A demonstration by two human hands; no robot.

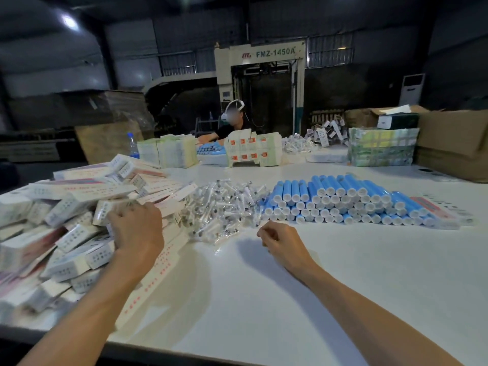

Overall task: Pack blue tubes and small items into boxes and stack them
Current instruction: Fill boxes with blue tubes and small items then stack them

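A heap of white packed boxes [66, 207] with red print fills the table's left side. My left hand [137, 228] rests at the heap's right edge, fingers curled down among the boxes; what it grips is hidden. Clear plastic packets of small items [224, 207] lie piled in the middle. To their right, blue tubes [343, 202] with white caps are stacked in rows. My right hand [280, 240] hovers over the white table [369, 273] just in front of the packets, fingers loosely curled, holding nothing I can see.
Flat box blanks [443, 210] lie right of the tubes. Across the table another person [232, 125] works among stacked cartons [169, 151], more tubes and a wrapped bundle [383, 146]. Brown cardboard boxes [454, 143] stand far right. A large machine [264, 83] rises behind.
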